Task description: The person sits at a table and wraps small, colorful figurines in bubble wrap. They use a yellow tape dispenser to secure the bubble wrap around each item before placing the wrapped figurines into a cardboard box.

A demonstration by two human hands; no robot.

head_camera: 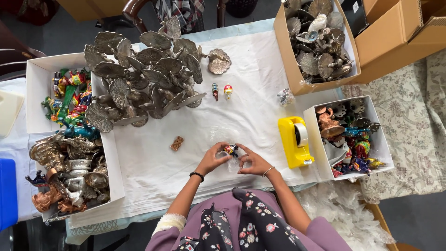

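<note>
Both my hands meet over the white cloth [251, 69] near the table's front edge. My left hand [214, 158] and my right hand [252, 161] together hold a small multicoloured painted figurine [231, 149], with a bit of clear plastic wrap around it. Two more small painted figurines [221, 90] stand upright further back on the cloth. A small brown figurine [176, 143] lies to the left of my hands.
A yellow tape dispenser [295, 142] sits right of my hands. A heap of silver leaf-shaped metal pieces [144, 79] fills the back left. White boxes of painted and metal figurines stand at left [69, 135] and right [349, 137]. Cardboard boxes [320, 39] are at back right.
</note>
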